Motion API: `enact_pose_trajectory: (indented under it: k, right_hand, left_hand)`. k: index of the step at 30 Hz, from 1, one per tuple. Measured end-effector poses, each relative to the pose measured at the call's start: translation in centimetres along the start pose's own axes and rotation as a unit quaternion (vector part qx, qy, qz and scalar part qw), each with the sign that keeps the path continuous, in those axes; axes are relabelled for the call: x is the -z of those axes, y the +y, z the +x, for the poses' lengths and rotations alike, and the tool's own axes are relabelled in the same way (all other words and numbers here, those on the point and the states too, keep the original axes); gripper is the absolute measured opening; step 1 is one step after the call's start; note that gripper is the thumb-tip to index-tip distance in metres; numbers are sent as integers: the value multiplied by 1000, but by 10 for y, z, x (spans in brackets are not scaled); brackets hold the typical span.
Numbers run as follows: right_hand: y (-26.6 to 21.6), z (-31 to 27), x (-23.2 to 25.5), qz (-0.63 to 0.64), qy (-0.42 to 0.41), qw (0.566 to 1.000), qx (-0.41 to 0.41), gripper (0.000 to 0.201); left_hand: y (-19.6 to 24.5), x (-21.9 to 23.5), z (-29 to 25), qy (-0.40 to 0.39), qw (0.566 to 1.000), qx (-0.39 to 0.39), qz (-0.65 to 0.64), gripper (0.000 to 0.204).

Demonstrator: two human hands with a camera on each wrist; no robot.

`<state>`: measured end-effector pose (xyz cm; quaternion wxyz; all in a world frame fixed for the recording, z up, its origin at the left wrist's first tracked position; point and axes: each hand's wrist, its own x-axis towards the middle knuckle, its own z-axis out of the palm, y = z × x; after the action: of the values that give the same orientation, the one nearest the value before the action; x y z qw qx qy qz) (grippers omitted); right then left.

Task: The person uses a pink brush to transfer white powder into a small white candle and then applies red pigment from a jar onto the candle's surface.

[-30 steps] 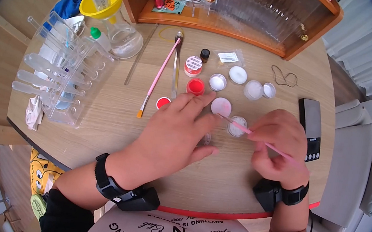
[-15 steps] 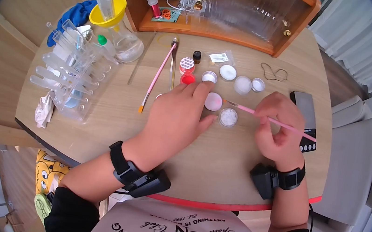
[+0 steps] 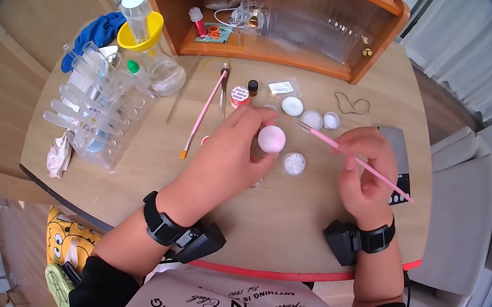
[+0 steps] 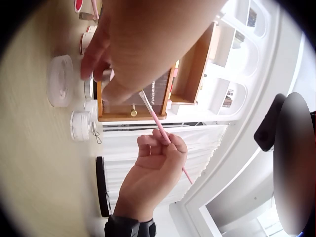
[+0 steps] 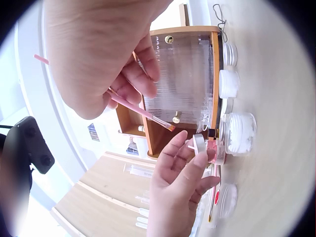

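In the head view my left hand (image 3: 219, 150) pinches a small round container with pale pink contents (image 3: 271, 139), held above the table between thumb and fingers. My right hand (image 3: 370, 173) grips a pink-handled brush (image 3: 375, 172), its bristle end pointing left toward the container without touching it. The right wrist view shows the container (image 5: 199, 143) raised at the fingertips of my left hand (image 5: 174, 190), and the brush's orange-brown bristles (image 5: 171, 128) just beyond it. A clear jar of white pieces (image 3: 293, 164) stands on the table between my hands.
Behind my hands are a white lid (image 3: 292, 106), a red jar with a label (image 3: 240, 96) and a small dark bottle (image 3: 253, 87). A second brush (image 3: 205, 113) lies left. A tube rack (image 3: 100, 128) stands far left, a black scale (image 3: 396, 154) right, a wooden cabinet (image 3: 271, 57) at the back.
My left hand has taken hold of the pale pink container and lifted it off the table. The brush in my right hand has drawn back from it, its bristle end now higher.
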<state>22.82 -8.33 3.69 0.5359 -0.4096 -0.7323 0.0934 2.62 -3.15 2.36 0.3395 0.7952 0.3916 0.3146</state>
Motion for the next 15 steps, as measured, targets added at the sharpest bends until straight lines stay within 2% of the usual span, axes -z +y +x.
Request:
enact_pose_trajectory:
  k: [1, 3, 5, 6, 10, 11, 13, 15]
  right_hand:
    - [2, -1, -1, 20, 3, 1000, -12, 14]
    - [4, -3, -2, 40, -1, 999, -23, 11]
    - [4, -5, -3, 161, 27, 979, -119, 6]
    - [3, -4, -3, 160, 20, 980, -118, 6]
    - [1, 1, -5, 298, 90, 926, -216, 32]
    - [2, 1, -5, 296, 83, 927, -215, 32]
    - [5, 1, -6, 371, 107, 886, -258, 28]
    - [4, 2, -6, 376, 119, 877, -276, 30]
  left_hand:
    - [0, 2, 1, -18, 997, 11, -69, 46]
    - [-4, 2, 2, -25, 993, 33, -111, 47]
    - [-12, 0, 2, -30, 986, 56, -155, 49]
    - [-16, -1, 1, -29, 973, 72, -215, 51]
    - [-21, 0, 2, -22, 930, 80, -357, 53]
    - [-22, 1, 2, -16, 929, 80, -361, 53]
    - [-21, 1, 2, -43, 910, 89, -403, 53]
    - [-23, -1, 2, -54, 905, 89, -412, 52]
